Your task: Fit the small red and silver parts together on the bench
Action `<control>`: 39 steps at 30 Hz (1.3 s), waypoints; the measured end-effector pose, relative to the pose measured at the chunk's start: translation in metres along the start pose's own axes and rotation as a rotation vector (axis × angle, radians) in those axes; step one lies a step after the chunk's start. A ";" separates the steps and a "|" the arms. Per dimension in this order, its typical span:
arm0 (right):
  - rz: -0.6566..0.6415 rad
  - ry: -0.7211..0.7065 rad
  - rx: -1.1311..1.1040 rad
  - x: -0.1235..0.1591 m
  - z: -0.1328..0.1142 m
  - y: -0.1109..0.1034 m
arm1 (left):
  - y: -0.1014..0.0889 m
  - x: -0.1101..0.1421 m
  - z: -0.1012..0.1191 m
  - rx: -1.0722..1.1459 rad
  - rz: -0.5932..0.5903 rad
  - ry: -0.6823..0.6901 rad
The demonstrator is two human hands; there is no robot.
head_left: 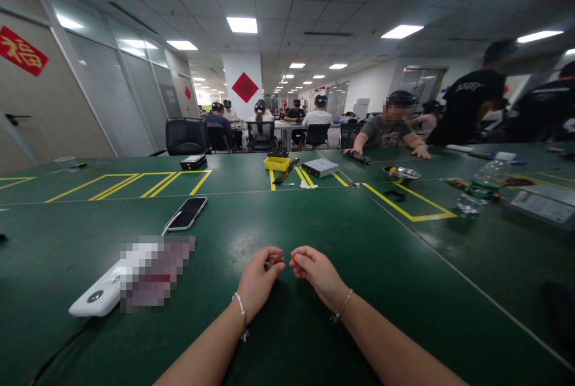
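Note:
Just above the green table [215,326], my two hands face each other with a small gap between them. Between the fingertips of my left hand [259,275] is a small red piece [279,259] with what looks like a metal end. A small orange piece [294,258] is pinched by my right hand [317,272]. Both pieces are mostly covered by fingers, so their exact kind cannot be made out. The two pieces are apart.
At left lie a phone [187,214] and a white device [101,296] with a cable. Farther off are a yellow bin [277,163], a grey box [320,167], a metal bowl [406,176] and a water bottle [485,185]. A person [390,125] sits across the table.

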State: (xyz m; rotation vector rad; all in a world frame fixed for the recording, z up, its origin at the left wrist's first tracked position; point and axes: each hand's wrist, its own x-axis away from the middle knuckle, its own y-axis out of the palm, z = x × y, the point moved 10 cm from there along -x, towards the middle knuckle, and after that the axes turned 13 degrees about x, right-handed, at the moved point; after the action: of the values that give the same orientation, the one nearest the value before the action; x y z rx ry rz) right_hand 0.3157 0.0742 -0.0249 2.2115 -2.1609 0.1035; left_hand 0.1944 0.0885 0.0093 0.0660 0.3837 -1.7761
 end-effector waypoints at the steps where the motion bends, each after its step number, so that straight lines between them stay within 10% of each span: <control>1: 0.000 -0.005 0.004 0.000 0.000 0.000 | -0.001 0.000 0.001 -0.008 0.010 0.005; 34: 0.086 -0.182 0.391 0.014 -0.020 0.013 | 0.004 0.008 0.021 -0.320 0.024 0.118; 39: 0.173 -0.147 0.436 0.001 -0.026 -0.014 | 0.015 0.011 0.021 -0.304 -0.082 0.148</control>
State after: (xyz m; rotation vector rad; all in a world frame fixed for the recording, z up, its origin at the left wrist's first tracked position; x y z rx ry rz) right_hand 0.3288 0.0756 0.0011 2.2912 -2.6202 0.4751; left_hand 0.2094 0.0694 0.0229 -0.0345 0.7693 -1.7791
